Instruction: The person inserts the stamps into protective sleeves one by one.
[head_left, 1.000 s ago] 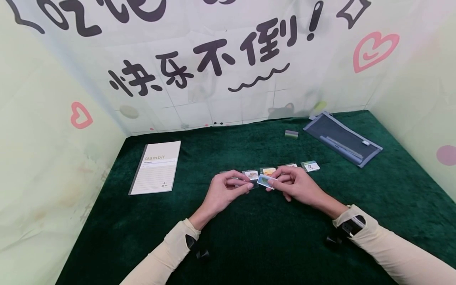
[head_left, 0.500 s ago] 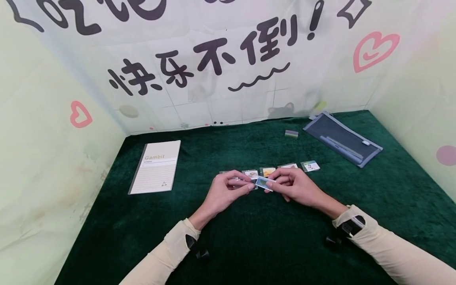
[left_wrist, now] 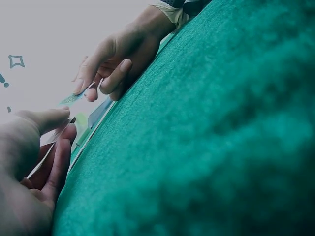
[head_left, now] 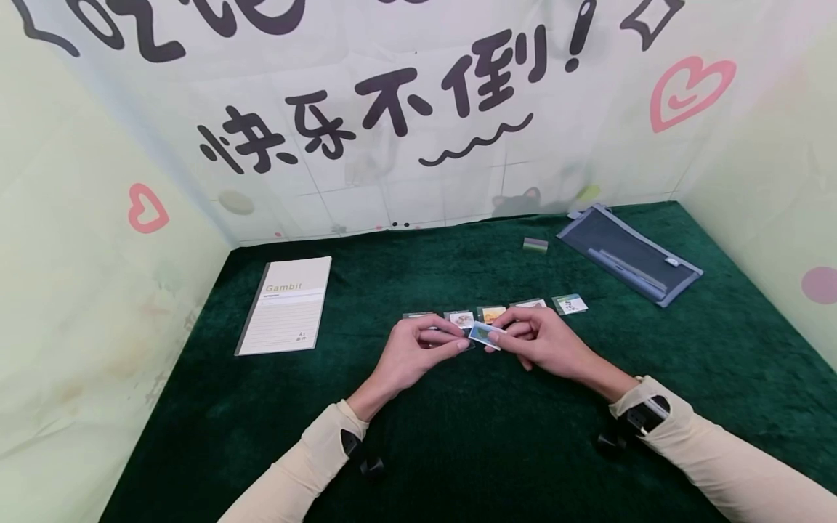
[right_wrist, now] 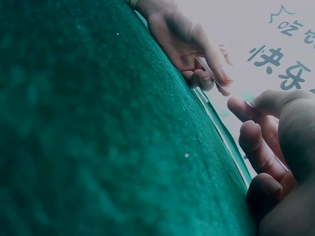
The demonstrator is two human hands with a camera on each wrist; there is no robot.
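Observation:
In the head view my right hand [head_left: 552,345] pinches a small card [head_left: 482,335] with a blue border and a green picture, between thumb and fingers. My left hand [head_left: 415,350] faces it from the left, thumb and fingers pinching a thin clear plastic piece [right_wrist: 203,65] that looks like a small sleeve. Most of this piece is hidden inside the hand. The card's left edge is right by the left fingertips; whether it enters the plastic is too small to tell. Behind the hands lies a row of picture cards, among them an orange one [head_left: 492,315] and a white one [head_left: 572,304].
A notebook [head_left: 288,309] marked "Gambit" lies on the left of the green cloth [head_left: 458,450]. At the back right are a blue zippered mesh pouch [head_left: 631,254] and a small striped flat piece [head_left: 535,245]. A printed fabric wall [head_left: 366,196] stands behind.
The blue-bordered card in my right hand has shifted slightly left and down, closer to the left fingertips. The left hand has hardly moved, and the row of cards lies as before.

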